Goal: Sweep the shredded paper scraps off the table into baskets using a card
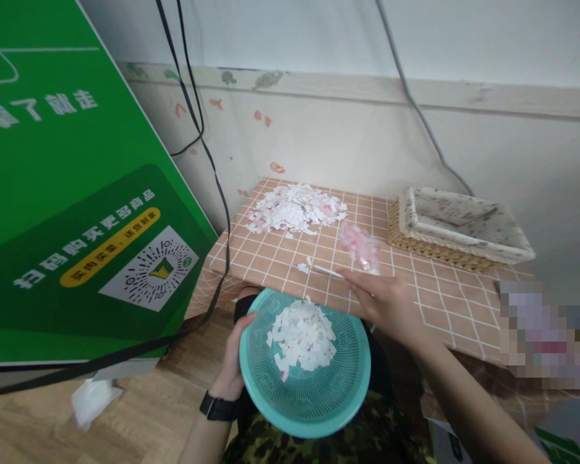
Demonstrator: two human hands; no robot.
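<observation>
My left hand (232, 361) grips the left rim of a teal plastic colander (254, 386), its fingers mostly hidden under and behind the rim. A heap of torn white paper scraps (303, 336) lies inside the colander, just below the table edge. In my right hand (384, 303) is a thin, light-coloured stick-like tool (327, 271), pinched over the table's front part. The tool's tip points left, close to a few small paper scraps (303, 267); whether it touches them I cannot tell. Just beyond the hand sits a small pile of pink shreds (359, 247).
A larger pile of white and pinkish scraps (294, 207) covers the back left of the checked tablecloth (256, 258). A lined wicker basket (459, 225) stands back right. A green panel (77, 193) and a hanging black cable (225, 225) are on the left.
</observation>
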